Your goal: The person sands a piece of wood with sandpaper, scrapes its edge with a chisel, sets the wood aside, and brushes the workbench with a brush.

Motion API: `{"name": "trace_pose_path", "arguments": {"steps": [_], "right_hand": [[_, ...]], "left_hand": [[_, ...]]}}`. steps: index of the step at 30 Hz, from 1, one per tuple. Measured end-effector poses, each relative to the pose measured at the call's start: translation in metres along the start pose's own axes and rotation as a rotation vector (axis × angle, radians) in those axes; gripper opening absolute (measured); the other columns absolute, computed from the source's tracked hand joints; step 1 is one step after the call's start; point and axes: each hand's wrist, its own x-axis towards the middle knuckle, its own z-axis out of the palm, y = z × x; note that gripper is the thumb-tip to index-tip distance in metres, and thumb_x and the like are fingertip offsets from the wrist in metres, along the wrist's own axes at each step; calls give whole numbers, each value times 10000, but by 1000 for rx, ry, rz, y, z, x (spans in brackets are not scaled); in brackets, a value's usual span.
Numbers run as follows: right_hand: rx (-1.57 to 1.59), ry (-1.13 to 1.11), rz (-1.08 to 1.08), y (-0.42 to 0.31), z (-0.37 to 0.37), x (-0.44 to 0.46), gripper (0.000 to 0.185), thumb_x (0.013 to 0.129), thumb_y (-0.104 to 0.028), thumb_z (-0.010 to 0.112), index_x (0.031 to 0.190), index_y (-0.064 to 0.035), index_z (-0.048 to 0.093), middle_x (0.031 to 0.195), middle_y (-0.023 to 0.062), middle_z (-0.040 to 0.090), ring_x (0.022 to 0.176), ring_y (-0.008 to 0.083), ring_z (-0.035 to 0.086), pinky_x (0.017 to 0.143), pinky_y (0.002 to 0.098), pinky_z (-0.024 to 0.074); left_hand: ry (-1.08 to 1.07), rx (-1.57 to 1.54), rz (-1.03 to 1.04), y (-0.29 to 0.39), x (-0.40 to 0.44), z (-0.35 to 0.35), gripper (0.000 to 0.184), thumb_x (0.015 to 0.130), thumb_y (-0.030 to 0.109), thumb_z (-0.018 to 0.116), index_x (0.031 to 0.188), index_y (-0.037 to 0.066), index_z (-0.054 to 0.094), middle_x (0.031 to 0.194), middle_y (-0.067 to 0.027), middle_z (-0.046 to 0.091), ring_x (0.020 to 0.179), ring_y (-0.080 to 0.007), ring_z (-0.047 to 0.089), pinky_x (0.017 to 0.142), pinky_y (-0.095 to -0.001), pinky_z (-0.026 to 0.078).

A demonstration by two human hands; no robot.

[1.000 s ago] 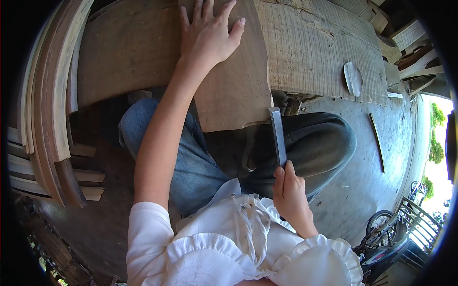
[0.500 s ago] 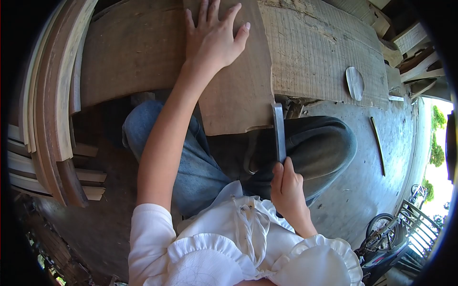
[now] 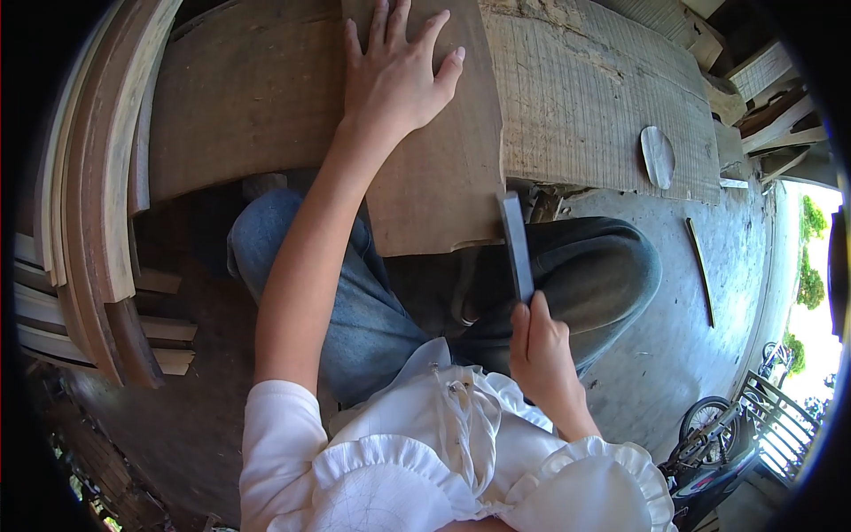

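Note:
My left hand (image 3: 396,75) lies on a brown wooden board (image 3: 434,204) with its fingers spread. The board extends toward me over the gap between my knees. Its near edge is uneven. My right hand (image 3: 541,350) is wrapped round the lower end of a flat grey chisel (image 3: 517,248), hiding its handle. The chisel points away from me, and its tip is at the board's right edge, near the front corner. Whether the tip touches the wood, I cannot tell.
Wide planks form a bench (image 3: 603,97) beneath the board, with a pale oval piece (image 3: 658,157) on its right part. Long curved wood strips (image 3: 97,168) stand at the left. A thin dark strip (image 3: 700,270) lies on the concrete floor. A motorbike (image 3: 718,434) is at lower right.
My right hand has shifted slightly right and toward me. The chisel is tilted further, its tip a little to the left. My left hand stays almost in place.

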Motion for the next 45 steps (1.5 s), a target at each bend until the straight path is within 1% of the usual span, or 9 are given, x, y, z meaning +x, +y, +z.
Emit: {"name": "trace_pose_path", "arguments": {"steps": [14, 16, 18, 20, 22, 28, 35, 37, 45], "right_hand": [[-73, -28, -19, -10, -12, 11, 198, 940, -117, 431, 805, 23, 394, 499, 244, 483, 488, 445, 518, 442, 478, 394], [-51, -87, 35, -9, -17, 3, 206, 943, -124, 425, 805, 26, 398, 506, 248, 487, 501, 452, 518, 452, 486, 394], [-39, -97, 47, -16, -22, 6, 207, 946, -128, 420, 808, 26, 399, 508, 248, 489, 504, 452, 520, 454, 483, 396], [-33, -116, 51, -19, -21, 14, 209, 949, -131, 416, 811, 26, 401, 510, 247, 491, 506, 452, 521, 457, 480, 398], [-21, -71, 28, -19, -16, 23, 217, 967, -145, 404, 808, -1, 439, 539, 172, 501, 424, 321, 479, 445, 377, 380], [54, -154, 135, -17, -18, 13, 252, 984, -198, 377, 819, -15, 428, 516, 69, 470, 358, 146, 457, 372, 295, 353], [94, -171, 144, -19, -20, 22, 267, 989, -224, 360, 825, -23, 424, 521, 47, 455, 353, 129, 453, 354, 273, 355], [137, -123, 146, -24, -17, 23, 246, 963, -151, 400, 790, 23, 422, 554, 242, 525, 516, 428, 536, 471, 461, 401], [129, -123, 151, -21, -13, 19, 241, 959, -150, 403, 795, 27, 411, 559, 256, 516, 554, 460, 525, 484, 469, 404]], "left_hand": [[-27, -9, -8, 2, 0, -5, 534, 905, 411, 431, 1348, 116, 387, 1441, -208, 245, 1355, -348, 185, 1111, -512, 80], [101, -64, 38, 3, 0, -6, 536, 906, 410, 430, 1351, 116, 382, 1442, -209, 242, 1356, -346, 185, 1111, -513, 80], [-39, -22, -11, 0, 2, 4, 548, 905, 420, 429, 1361, 123, 370, 1450, -198, 232, 1358, -344, 180, 1110, -516, 79], [271, 75, 134, -16, 1, 32, 517, 895, 487, 417, 1353, 246, 401, 1439, -151, 301, 1346, -302, 251, 1094, -523, 121], [276, 66, 136, -16, 1, 32, 515, 894, 482, 420, 1351, 245, 404, 1436, -152, 305, 1342, -305, 256, 1092, -524, 126], [266, 91, 130, -16, 1, 30, 513, 890, 473, 430, 1347, 240, 409, 1430, -155, 317, 1338, -316, 264, 1088, -529, 137], [277, 79, 139, -17, 1, 33, 511, 894, 474, 423, 1349, 242, 404, 1431, -154, 315, 1338, -318, 263, 1088, -528, 135], [280, 77, 138, -17, 1, 33, 511, 895, 475, 420, 1351, 244, 401, 1432, -153, 314, 1338, -315, 262, 1089, -527, 134], [268, 93, 130, -17, 1, 34, 515, 894, 484, 418, 1350, 247, 401, 1433, -151, 313, 1340, -310, 261, 1088, -527, 138]]}}
